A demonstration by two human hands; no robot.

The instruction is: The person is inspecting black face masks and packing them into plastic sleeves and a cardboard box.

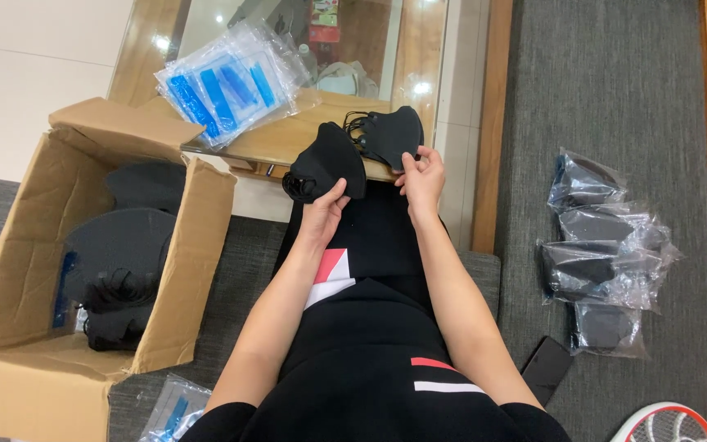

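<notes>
A soft, curved black fabric mask (326,162) is pinched in the left hand (323,214) above the lap. Another black mask (390,135), its loops tangled, is gripped by the right hand (422,182) on the wooden tabletop (288,139). Beyond, crinkled clear bags (231,82) are stacked.

The person wears a black garment (370,360) with short sleeves. It bears red and white stripes (443,375). Both forearms are bare.

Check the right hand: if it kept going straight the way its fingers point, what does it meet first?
The right hand points up-frame, fingers already touching a black face mask lying on the wooden table edge. Going on, it would push into that mask first; past it lies the glass tabletop. Depth is hard to judge.
</notes>
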